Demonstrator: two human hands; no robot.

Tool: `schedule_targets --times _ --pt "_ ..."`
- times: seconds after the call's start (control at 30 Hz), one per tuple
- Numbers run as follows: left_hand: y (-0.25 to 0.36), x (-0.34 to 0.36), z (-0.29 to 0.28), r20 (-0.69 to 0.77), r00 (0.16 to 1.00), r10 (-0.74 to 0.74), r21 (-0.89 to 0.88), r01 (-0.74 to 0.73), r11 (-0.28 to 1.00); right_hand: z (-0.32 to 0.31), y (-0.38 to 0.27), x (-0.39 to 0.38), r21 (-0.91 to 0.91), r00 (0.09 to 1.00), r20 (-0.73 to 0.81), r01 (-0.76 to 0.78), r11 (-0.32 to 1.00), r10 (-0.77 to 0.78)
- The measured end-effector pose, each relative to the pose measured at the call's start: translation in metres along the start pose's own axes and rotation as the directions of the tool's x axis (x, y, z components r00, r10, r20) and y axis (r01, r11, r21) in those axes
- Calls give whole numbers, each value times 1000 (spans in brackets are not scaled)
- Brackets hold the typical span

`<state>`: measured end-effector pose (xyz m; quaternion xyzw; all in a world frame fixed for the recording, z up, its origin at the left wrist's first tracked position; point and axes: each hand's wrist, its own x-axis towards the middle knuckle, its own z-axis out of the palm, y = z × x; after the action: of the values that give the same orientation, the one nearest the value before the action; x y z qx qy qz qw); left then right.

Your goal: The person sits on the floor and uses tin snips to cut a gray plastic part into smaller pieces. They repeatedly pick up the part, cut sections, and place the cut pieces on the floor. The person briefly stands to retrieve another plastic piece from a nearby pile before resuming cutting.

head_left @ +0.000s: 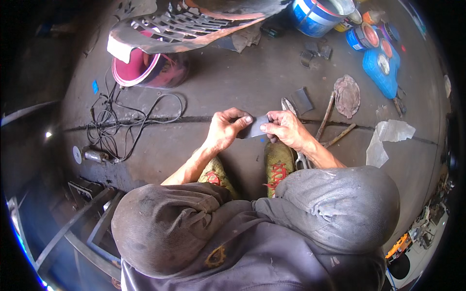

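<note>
Between my knees, a small grey piece of sandpaper (pixel 254 127) is stretched between both hands. My left hand (pixel 225 129) pinches its left end, thumb on top. At the other end, my right hand (pixel 285 128) grips it between thumb and curled fingers. Just beyond the right hand lies a dark square of sandpaper (pixel 302 101) on the floor. A pair of pliers-like metal handles (pixel 288 105) shows partly behind that hand, the rest being hidden by it.
A curved, slatted panel (pixel 187 32) rests over a tipped pink-stained bucket (pixel 141 68). A tangled cable (pixel 128 121) runs to a disc tool (pixel 94 155) at left. Wooden-handled tools (pixel 326 116), a crumpled rag (pixel 347 96), torn paper (pixel 386 138) and paint cans (pixel 361 38) lie right.
</note>
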<state>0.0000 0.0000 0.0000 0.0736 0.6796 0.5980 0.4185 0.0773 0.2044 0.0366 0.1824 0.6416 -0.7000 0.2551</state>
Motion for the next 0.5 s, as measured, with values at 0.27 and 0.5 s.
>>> schedule_targets --times 0.27,0.5 --pt "-36 6 -34 -372 879 -299 -395 141 908 -31 8 -26 86 979 -196 79 993 -61" --pt "4 1 11 60 994 96 -83 -90 992 -1 -4 -12 -3 994 -110 -15 1000 15"
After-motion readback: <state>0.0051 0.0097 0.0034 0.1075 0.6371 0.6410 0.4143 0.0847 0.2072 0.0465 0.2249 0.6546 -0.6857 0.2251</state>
